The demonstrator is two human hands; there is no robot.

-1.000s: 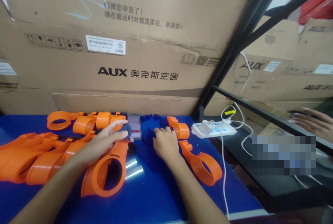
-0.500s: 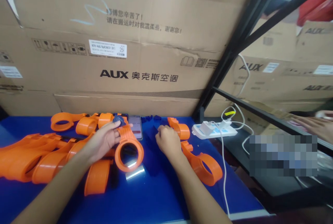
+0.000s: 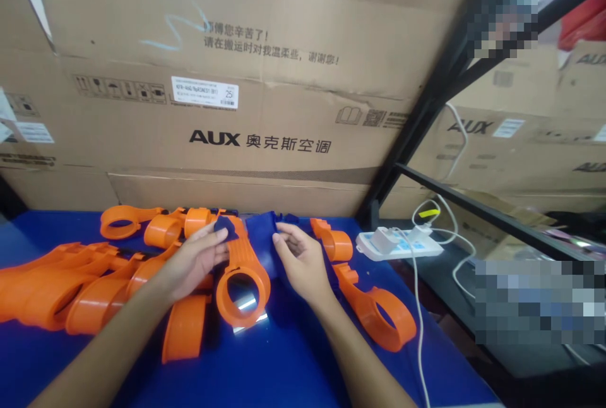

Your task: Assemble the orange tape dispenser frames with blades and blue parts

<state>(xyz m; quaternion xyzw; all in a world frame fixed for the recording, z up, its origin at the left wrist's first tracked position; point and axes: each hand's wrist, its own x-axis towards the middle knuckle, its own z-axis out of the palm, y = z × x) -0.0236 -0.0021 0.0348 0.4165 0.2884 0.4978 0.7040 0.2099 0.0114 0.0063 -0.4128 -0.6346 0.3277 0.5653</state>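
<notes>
My left hand (image 3: 201, 259) is closed around the upper end of an orange tape dispenser (image 3: 246, 269), its ring hanging down over the table. The thumb presses a small dark blue piece (image 3: 225, 227) against the dispenser's top. My right hand (image 3: 300, 259) pinches the edge of a blue, sheet-like thing (image 3: 260, 228), whose exact kind I cannot make out. That sheet is beside the dispenser's upper end; whether they touch is unclear. More orange dispensers (image 3: 95, 288) lie in rows under and beside my left forearm. Two others (image 3: 386, 316) rest to the right of my right hand.
A blue table top (image 3: 265, 370) lies beneath everything. Behind it stands a large cardboard panel (image 3: 255, 168). At right are a white power strip (image 3: 402, 245) with cables and a black metal frame (image 3: 426, 117). Small dark blue pieces (image 3: 286, 218) lie at the table's back.
My right hand has turned from a fist to a pinch and raised the blue sheet toward the dispenser. The phone behind is now hidden. The view has shifted slightly left.
</notes>
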